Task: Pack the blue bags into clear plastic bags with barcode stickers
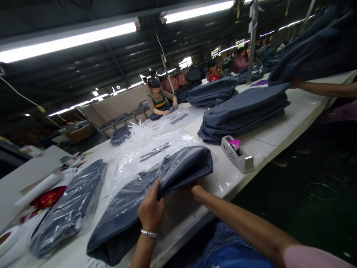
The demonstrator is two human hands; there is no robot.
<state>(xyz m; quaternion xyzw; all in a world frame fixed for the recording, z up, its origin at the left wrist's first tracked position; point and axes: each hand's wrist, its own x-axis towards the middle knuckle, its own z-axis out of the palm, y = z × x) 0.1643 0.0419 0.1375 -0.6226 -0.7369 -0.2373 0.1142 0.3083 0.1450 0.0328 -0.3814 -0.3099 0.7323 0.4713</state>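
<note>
A dark blue fabric item (122,208) lies across the near table edge, partly inside a clear plastic bag. My left hand (152,206), with a silver bracelet at the wrist, grips the plastic and fabric near the item's middle. Under the raised right part of the item is my right hand (196,191); its fingers are hidden beneath the fabric. Just beyond lie flat clear bags (131,158) with a dark strip on top. To the left rests another dark item wrapped in plastic (72,208).
Stacked dark blue items (242,111) and a grey tape dispenser (237,154) stand on the table at right. Another person's arm (329,89) reaches in from the right edge. A person (158,98) works across the table. White rolls (36,190) lie at left.
</note>
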